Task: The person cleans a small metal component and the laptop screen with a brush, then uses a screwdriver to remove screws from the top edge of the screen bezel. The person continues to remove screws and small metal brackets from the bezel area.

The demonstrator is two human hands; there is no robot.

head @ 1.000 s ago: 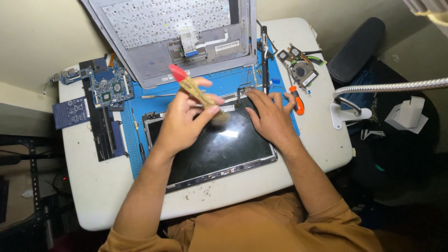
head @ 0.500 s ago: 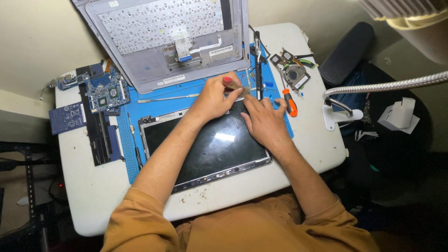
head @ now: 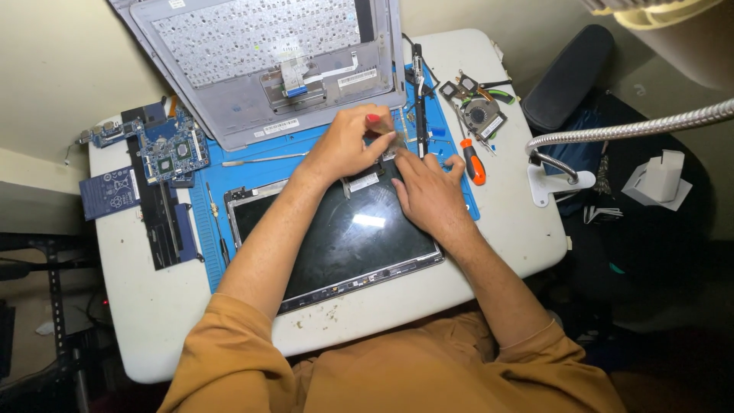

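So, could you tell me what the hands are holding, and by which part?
The left hand grips a red-handled brush by its handle. The right hand holds nothing; it rests flat on the laptop screen panel.

Both arms come up from the lower edge of the frame, bare from the upper arm to the fingers. The left hand (head: 348,145) and the right hand (head: 430,195) wear no gloves, rings or watch that can be seen. The short sleeves (head: 229,344) are a mustard, orange-brown cloth, loose and softly creased, ending above the elbows. The same cloth covers the chest and lap across the lower middle of the frame. The forearms look slim, with faint hair on them. Fingernail detail is too small to tell.
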